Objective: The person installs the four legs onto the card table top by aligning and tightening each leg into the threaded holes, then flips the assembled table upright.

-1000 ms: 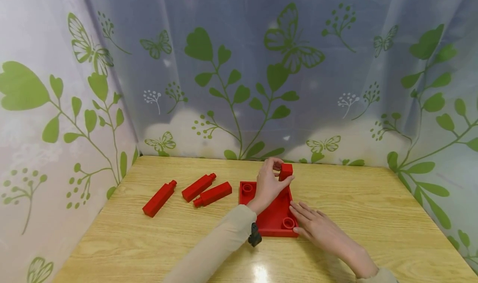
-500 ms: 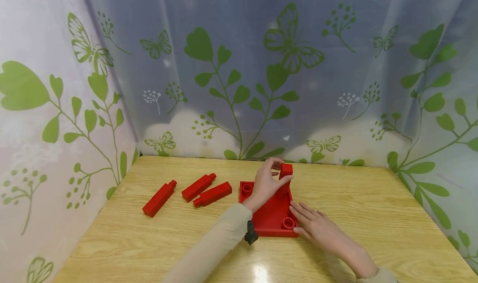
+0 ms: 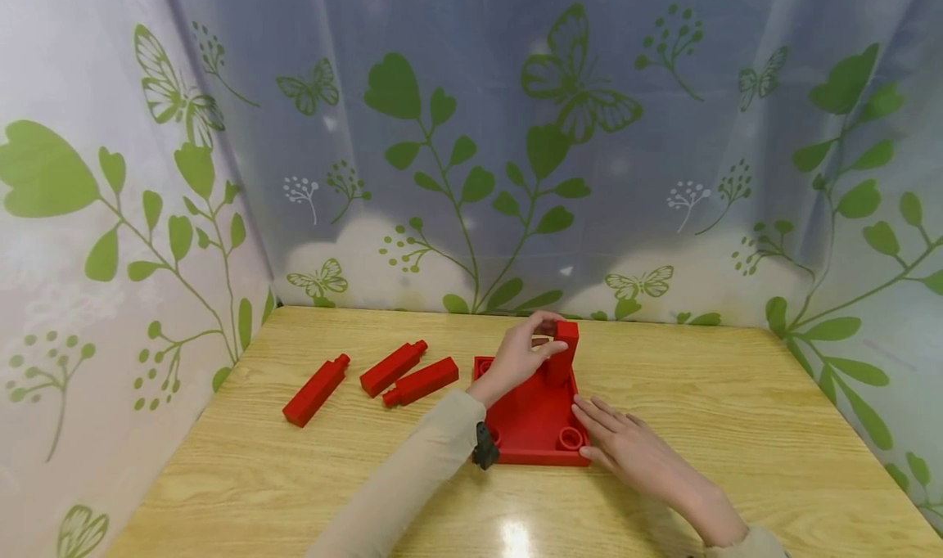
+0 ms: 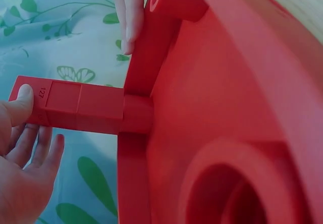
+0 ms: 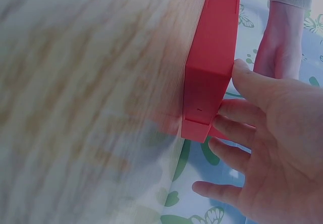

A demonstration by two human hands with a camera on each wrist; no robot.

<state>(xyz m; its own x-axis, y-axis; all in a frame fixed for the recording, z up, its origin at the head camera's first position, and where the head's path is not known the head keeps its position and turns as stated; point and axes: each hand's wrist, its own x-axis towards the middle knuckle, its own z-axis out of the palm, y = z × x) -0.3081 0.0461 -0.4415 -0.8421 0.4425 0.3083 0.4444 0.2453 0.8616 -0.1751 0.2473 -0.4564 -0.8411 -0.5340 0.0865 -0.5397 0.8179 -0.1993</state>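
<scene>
A red square-section leg [image 3: 565, 353] stands upright at the far right corner of a shallow red square tabletop piece [image 3: 534, 419], which lies with its raised rim and round corner sockets upward. My left hand [image 3: 513, 360] holds the leg near its top, thumb on one side and fingers on the other. In the left wrist view, the leg's narrower round end [image 4: 137, 114] meets the corner; its socket is hidden. My right hand [image 3: 637, 452] lies along the piece's right rim, fingers extended, with thumb and fingertips at the side wall in the right wrist view.
Three more red legs lie on the wooden table [image 3: 258, 484] to the left: one leg [image 3: 316, 391] apart, and an upper leg [image 3: 394, 368] close to a lower leg [image 3: 421, 382]. A leaf-patterned curtain [image 3: 471, 173] hangs behind and at both sides.
My left wrist has shifted left and turned, and its thumb has slid back across the leg's face. The leg stays upright at the same corner. My right hand keeps its place.
</scene>
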